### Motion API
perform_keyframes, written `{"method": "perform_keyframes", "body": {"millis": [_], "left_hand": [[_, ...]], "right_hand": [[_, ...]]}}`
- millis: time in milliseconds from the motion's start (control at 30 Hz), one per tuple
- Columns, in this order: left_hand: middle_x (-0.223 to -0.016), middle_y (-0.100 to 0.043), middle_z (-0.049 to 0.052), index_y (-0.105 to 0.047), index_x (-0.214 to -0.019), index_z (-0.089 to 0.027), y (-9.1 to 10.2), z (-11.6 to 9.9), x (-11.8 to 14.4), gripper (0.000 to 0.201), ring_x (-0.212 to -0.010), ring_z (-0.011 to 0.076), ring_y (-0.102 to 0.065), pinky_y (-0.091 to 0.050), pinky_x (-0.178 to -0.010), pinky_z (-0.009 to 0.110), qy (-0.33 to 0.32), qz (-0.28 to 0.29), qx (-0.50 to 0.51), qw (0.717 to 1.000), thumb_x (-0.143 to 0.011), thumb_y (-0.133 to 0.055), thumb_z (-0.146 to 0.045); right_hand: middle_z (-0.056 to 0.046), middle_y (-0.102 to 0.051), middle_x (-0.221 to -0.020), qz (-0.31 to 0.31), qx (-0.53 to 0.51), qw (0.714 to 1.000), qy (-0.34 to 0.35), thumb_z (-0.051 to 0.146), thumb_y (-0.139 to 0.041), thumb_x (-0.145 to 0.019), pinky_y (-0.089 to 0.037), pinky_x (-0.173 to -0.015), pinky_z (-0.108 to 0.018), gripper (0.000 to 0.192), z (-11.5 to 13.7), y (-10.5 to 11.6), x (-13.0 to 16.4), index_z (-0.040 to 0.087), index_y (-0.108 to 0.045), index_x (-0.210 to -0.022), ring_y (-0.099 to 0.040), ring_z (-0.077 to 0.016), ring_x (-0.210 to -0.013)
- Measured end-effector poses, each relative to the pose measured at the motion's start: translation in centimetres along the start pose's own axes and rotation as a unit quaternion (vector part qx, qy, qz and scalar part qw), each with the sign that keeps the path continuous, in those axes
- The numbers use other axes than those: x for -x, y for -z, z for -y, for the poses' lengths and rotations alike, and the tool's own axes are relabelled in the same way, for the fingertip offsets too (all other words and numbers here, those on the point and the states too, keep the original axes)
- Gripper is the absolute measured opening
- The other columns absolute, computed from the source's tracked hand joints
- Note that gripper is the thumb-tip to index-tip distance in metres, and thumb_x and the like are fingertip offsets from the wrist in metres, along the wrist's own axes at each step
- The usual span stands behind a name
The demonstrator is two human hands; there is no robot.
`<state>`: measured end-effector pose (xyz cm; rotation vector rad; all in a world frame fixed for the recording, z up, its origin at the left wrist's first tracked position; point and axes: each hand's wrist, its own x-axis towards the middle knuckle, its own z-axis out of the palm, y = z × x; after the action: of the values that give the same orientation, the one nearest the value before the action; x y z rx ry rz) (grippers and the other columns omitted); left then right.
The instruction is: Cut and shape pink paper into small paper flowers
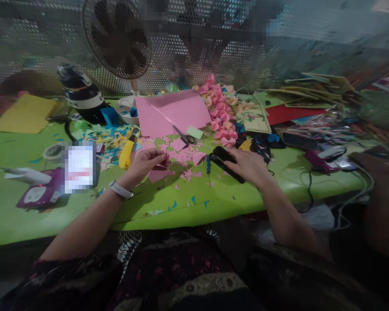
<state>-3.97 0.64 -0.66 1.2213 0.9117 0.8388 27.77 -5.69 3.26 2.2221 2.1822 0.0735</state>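
Observation:
My right hand (251, 166) is wrapped round a black stapler (228, 166), which rests low over the green table with its jaw end pointing left. A small blue tool (208, 164) lies just left of the stapler. My left hand (149, 162), with a white band on the wrist, is closed in a pinch above the pink paper scraps (188, 157). Whatever sits between its fingertips is too small to make out. Beyond the hands, scissors (184, 136) lie on the scraps by a pink sheet (171, 112). A heap of folded pink paper flowers (220, 114) stands behind the stapler.
A yellow cutter (126, 153) lies beside my left hand. Further left are a lit phone (79, 166), a tape roll (52, 152) and a purple stand with a white glue gun (39, 185). A black bottle (82, 95) and a fan (118, 39) stand behind. Cords hang at right.

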Motion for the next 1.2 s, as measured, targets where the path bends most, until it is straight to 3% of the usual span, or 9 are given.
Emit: {"method": "perform_keyframes", "body": {"millis": [367, 500, 933, 1100, 1200], "left_hand": [[-0.075, -0.071, 0.003, -0.070, -0.082, -0.016, 0.3, 0.6, -0.3, 0.033, -0.067, 0.0126, -0.067, -0.060, -0.071, 0.028, 0.008, -0.007, 0.002, 1.000, -0.071, -0.083, -0.044], [-0.077, -0.071, 0.004, -0.070, -0.081, -0.016, 0.2, 0.5, -0.2, 0.032, -0.068, 0.0129, -0.067, -0.060, -0.071, 0.029, 0.012, -0.003, -0.009, 1.000, -0.072, -0.082, -0.044], [-0.077, -0.071, 0.004, -0.070, -0.081, -0.015, 0.1, 0.2, -0.1, 0.039, -0.067, 0.0131, -0.067, -0.060, -0.072, 0.030, 0.009, 0.003, 0.007, 1.000, -0.068, -0.083, -0.048], [-0.077, -0.071, 0.004, -0.070, -0.080, -0.015, 0.1, 0.0, -0.2, 0.039, -0.067, 0.0132, -0.067, -0.060, -0.072, 0.030, 0.009, 0.003, 0.010, 1.000, -0.067, -0.084, -0.048], [-0.077, -0.072, 0.004, -0.070, -0.080, -0.015, 0.0, 0.0, -0.2, 0.040, -0.067, 0.0134, -0.067, -0.060, -0.072, 0.031, 0.013, 0.004, 0.022, 1.000, -0.065, -0.085, -0.049]], "right_hand": [[-0.014, -0.072, -0.115, 0.000, -0.054, 0.998, 0.036, 0.039, -0.055, -0.090, -0.046, -0.079, -0.039, 0.039, 3.8, -0.7, -3.4, 0.017, -0.065, -0.120, -0.066, -0.0328, -0.102], [-0.013, -0.072, -0.114, 0.007, -0.083, 0.993, 0.081, 0.037, -0.055, -0.089, -0.045, -0.076, -0.036, 0.039, 5.1, -0.4, -3.7, 0.017, -0.064, -0.121, -0.065, -0.0317, -0.102], [-0.011, -0.074, -0.102, 0.030, -0.032, 0.997, 0.062, 0.040, -0.058, -0.087, -0.041, -0.067, -0.032, 0.032, 3.7, 0.4, -3.9, 0.019, -0.065, -0.110, -0.066, -0.0281, -0.093], [-0.008, -0.074, -0.100, 0.016, -0.133, 0.987, 0.088, 0.049, -0.060, -0.086, -0.044, -0.067, -0.031, 0.036, 3.6, 1.8, -5.5, 0.020, -0.069, -0.105, -0.066, -0.0237, -0.085], [-0.010, -0.075, -0.100, -0.017, -0.150, 0.985, 0.080, 0.032, -0.056, -0.088, -0.045, -0.072, -0.032, 0.027, 4.9, 2.4, -8.1, 0.017, -0.071, -0.105, -0.067, -0.0235, -0.089]]}}
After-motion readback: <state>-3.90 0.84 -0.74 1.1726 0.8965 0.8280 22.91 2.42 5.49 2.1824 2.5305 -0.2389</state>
